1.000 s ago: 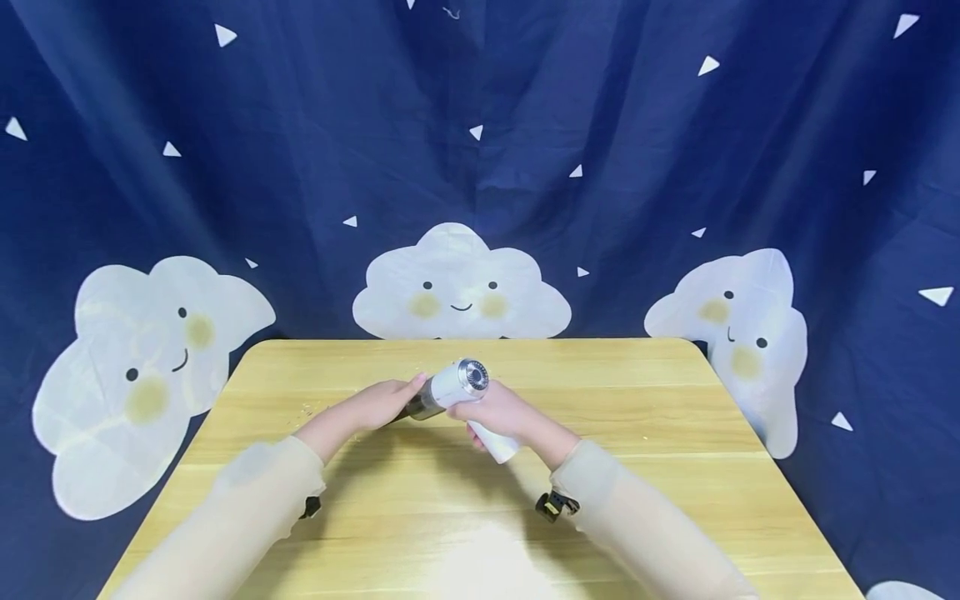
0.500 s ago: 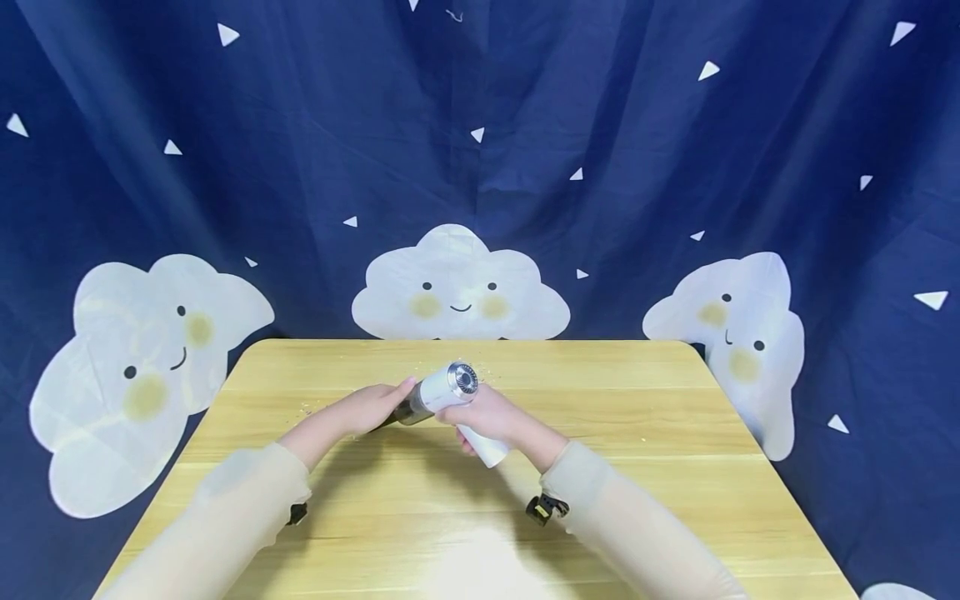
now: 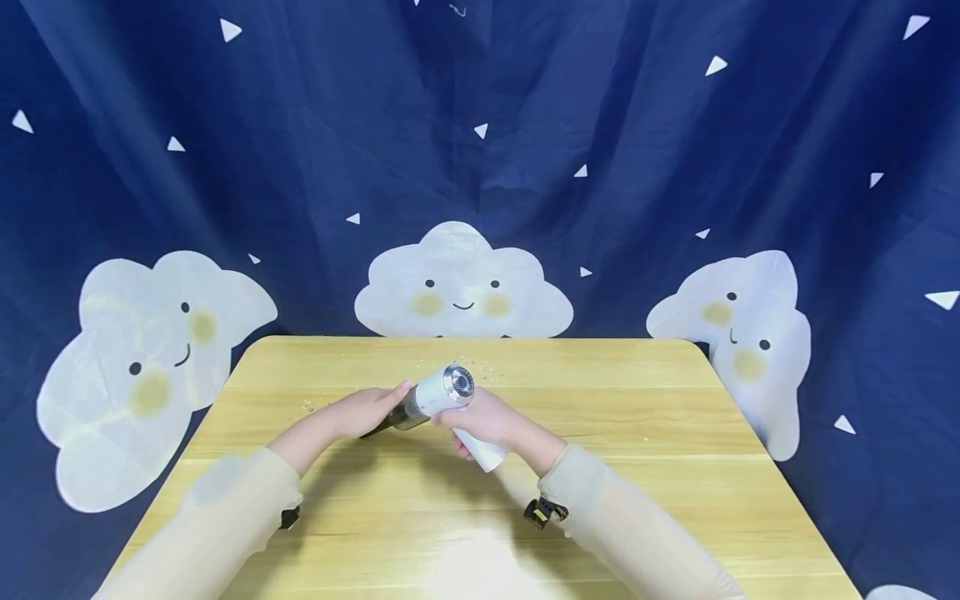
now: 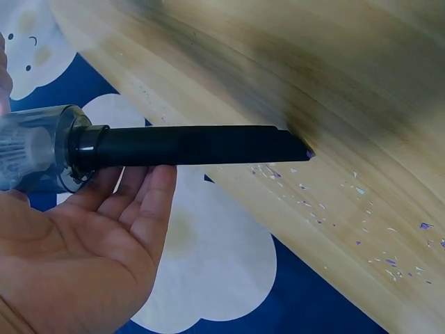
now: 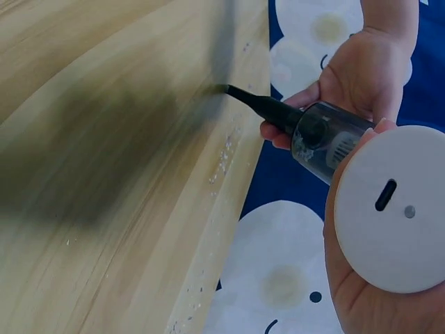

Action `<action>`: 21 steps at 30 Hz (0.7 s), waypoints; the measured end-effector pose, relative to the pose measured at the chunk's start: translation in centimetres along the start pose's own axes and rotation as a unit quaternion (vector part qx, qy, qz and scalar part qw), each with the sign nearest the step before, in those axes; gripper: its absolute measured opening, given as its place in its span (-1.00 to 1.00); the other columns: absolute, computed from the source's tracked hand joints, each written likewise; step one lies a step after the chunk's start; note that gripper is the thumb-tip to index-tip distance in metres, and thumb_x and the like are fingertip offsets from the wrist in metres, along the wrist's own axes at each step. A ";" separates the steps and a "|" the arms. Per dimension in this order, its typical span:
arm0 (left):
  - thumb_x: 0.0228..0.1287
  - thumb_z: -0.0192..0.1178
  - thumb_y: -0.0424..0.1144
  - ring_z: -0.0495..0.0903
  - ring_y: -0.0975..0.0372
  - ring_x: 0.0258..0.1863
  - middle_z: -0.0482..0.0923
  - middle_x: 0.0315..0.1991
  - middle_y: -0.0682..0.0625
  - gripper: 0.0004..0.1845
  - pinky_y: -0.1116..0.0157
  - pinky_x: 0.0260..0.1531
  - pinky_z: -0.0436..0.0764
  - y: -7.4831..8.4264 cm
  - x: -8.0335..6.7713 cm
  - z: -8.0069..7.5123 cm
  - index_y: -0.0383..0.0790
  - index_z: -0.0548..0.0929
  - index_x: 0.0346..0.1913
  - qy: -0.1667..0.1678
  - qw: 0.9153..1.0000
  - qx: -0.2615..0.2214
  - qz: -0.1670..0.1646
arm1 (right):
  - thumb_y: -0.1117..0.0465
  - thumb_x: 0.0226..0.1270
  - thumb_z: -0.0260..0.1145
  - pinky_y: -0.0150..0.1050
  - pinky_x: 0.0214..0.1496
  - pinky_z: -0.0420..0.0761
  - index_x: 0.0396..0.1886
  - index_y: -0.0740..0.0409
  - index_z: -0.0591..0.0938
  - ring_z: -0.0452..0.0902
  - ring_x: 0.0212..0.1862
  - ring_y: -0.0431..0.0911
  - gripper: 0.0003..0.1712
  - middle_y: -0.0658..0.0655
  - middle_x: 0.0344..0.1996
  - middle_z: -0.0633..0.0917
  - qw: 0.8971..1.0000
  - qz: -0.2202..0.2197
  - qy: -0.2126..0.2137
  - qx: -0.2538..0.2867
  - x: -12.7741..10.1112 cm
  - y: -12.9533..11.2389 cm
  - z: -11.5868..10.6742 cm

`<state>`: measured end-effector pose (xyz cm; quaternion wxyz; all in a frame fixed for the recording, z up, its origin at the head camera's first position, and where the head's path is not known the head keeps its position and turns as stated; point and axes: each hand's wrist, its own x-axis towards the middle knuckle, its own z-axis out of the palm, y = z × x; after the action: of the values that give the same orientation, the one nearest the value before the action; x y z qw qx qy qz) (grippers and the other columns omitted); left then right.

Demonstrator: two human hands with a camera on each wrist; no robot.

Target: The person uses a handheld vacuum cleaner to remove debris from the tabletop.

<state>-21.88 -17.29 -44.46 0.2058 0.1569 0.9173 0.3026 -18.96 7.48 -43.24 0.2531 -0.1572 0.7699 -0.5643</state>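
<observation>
Handheld vacuum (image 3: pixel 437 392), handle (image 3: pixel 484 453) partly hidden

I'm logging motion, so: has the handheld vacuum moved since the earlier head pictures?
Yes: the handheld vacuum has shifted slightly left and down in the head view, judged against the middle cloud.

Nozzle (image 4: pixel 201 145) in both wrist close-ups

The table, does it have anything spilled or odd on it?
Yes: small scraps, some purple, lie scattered on the table, including near its far edge and the black nozzle of the vacuum. They look spilled, lying loose without order.
</observation>
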 end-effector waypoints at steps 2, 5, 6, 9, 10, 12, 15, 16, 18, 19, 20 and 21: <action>0.54 -0.47 0.35 0.47 -0.21 0.25 0.55 0.23 -0.26 -0.13 -0.22 0.26 0.37 -0.1 0.0 -0.1 -0.27 0.55 0.31 -0.005 1.000 -0.001 0.002 | 0.15 0.25 0.41 -0.15 -0.62 0.66 0.14 0.18 0.53 0.54 -0.67 -0.01 -0.51 0.44 -0.53 0.62 1.000 0.002 0.003 0.000 0.0 0.0 0.1; 0.54 -0.47 0.35 0.47 -0.22 0.25 0.55 0.22 -0.28 -0.12 -0.22 0.25 0.38 -0.1 -0.1 -0.3 -0.30 0.55 0.30 -0.008 1.000 0.004 0.004 | 0.13 0.23 0.42 -0.14 -0.61 0.67 0.15 0.19 0.53 0.55 -0.67 -0.02 -0.48 0.43 -0.52 0.63 1.000 0.004 0.010 0.001 0.2 0.3 0.3; 0.54 -0.47 0.35 0.47 -0.22 0.25 0.55 0.22 -0.29 -0.12 -0.22 0.25 0.37 -0.2 -0.1 -0.3 -0.30 0.55 0.30 -0.009 1.000 0.003 0.003 | 0.12 0.23 0.42 -0.13 -0.61 0.67 0.15 0.19 0.53 0.56 -0.67 -0.02 -0.47 0.44 -0.51 0.63 1.000 0.006 0.013 0.002 0.3 0.4 0.4; 0.54 -0.47 0.35 0.47 -0.21 0.25 0.55 0.22 -0.28 -0.13 -0.20 0.26 0.37 -0.4 -0.1 -0.5 -0.28 0.56 0.29 -0.005 1.000 0.007 0.001 | 0.12 0.21 0.43 -0.13 -0.60 0.68 0.13 0.19 0.55 0.56 -0.67 -0.03 -0.48 0.42 -0.51 0.64 1.000 0.012 0.023 0.009 0.5 0.5 0.9; 0.54 -0.47 0.34 0.48 -0.22 0.24 0.56 0.21 -0.29 -0.13 -0.22 0.24 0.38 -0.5 -0.1 -0.6 -0.29 0.56 0.29 -0.005 1.000 0.010 0.003 | 0.11 0.21 0.44 -0.13 -0.60 0.67 0.13 0.18 0.55 0.56 -0.67 -0.03 -0.48 0.41 -0.52 0.64 0.999 0.014 0.026 0.012 0.6 0.5 1.1; 0.53 -0.47 0.35 0.49 -0.20 0.24 0.57 0.20 -0.26 -0.14 -0.20 0.25 0.39 -0.9 -0.1 -0.6 -0.26 0.57 0.28 -0.002 1.000 0.009 -0.004 | 0.11 0.21 0.44 -0.13 -0.60 0.67 0.13 0.16 0.55 0.56 -0.67 -0.03 -0.49 0.37 -0.54 0.64 0.999 0.019 0.032 0.017 0.7 0.4 1.5; 0.54 -0.47 0.35 0.49 -0.20 0.24 0.56 0.21 -0.26 -0.14 -0.21 0.23 0.39 -1.5 -0.2 -0.8 -0.25 0.57 0.29 -0.002 1.000 0.010 -0.007 | 0.10 0.21 0.44 -0.12 -0.61 0.67 0.11 0.15 0.56 0.56 -0.68 -0.04 -0.50 0.29 -0.59 0.64 0.999 0.025 0.038 0.021 0.8 0.4 2.0; 0.53 -0.46 0.36 0.48 -0.20 0.24 0.56 0.22 -0.26 -0.15 -0.21 0.23 0.39 -1.7 -0.2 -0.8 -0.24 0.57 0.29 -0.001 1.000 0.008 -0.010 | 0.10 0.21 0.44 -0.13 -0.61 0.67 0.10 0.14 0.56 0.56 -0.68 -0.04 -0.51 0.27 -0.60 0.63 0.999 0.026 0.039 0.021 0.9 0.4 2.2; 0.53 -0.45 0.36 0.47 -0.18 0.26 0.55 0.23 -0.24 -0.16 -0.20 0.25 0.38 -1.9 -0.3 -0.9 -0.23 0.57 0.29 0.002 1.000 0.003 -0.012 | 0.09 0.21 0.44 -0.12 -0.60 0.67 0.08 0.15 0.57 0.55 -0.68 -0.04 -0.52 0.28 -0.60 0.63 0.999 0.027 0.039 0.022 1.0 0.3 2.5; 0.54 -0.44 0.35 0.47 -0.18 0.26 0.55 0.23 -0.24 -0.16 -0.20 0.25 0.38 -2.0 -0.3 -1.0 -0.24 0.57 0.29 0.002 1.000 0.002 -0.011 | 0.09 0.21 0.44 -0.11 -0.60 0.68 0.08 0.15 0.57 0.55 -0.68 -0.04 -0.52 0.32 -0.59 0.64 0.999 0.026 0.039 0.021 1.1 0.3 2.5; 0.54 -0.43 0.35 0.47 -0.18 0.26 0.55 0.23 -0.23 -0.16 -0.20 0.25 0.38 -2.1 -0.4 -1.0 -0.24 0.57 0.29 0.001 1.000 0.001 -0.010 | 0.09 0.21 0.44 -0.10 -0.59 0.68 0.09 0.15 0.58 0.55 -0.68 -0.05 -0.52 0.34 -0.57 0.64 0.999 0.026 0.038 0.020 1.1 0.3 2.6; 0.53 -0.43 0.36 0.47 -0.17 0.26 0.56 0.22 -0.23 -0.16 -0.19 0.25 0.38 -2.1 -0.4 -1.0 -0.24 0.57 0.28 0.001 1.000 -0.002 -0.011 | 0.08 0.21 0.43 -0.09 -0.58 0.68 0.10 0.15 0.58 0.56 -0.68 -0.05 -0.51 0.37 -0.56 0.64 0.999 0.024 0.036 0.020 1.1 0.3 2.7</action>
<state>-22.34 -19.61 -44.89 0.2084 0.1462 0.9185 0.3027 -18.34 4.88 -44.36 0.2415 -0.1128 0.7710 -0.5783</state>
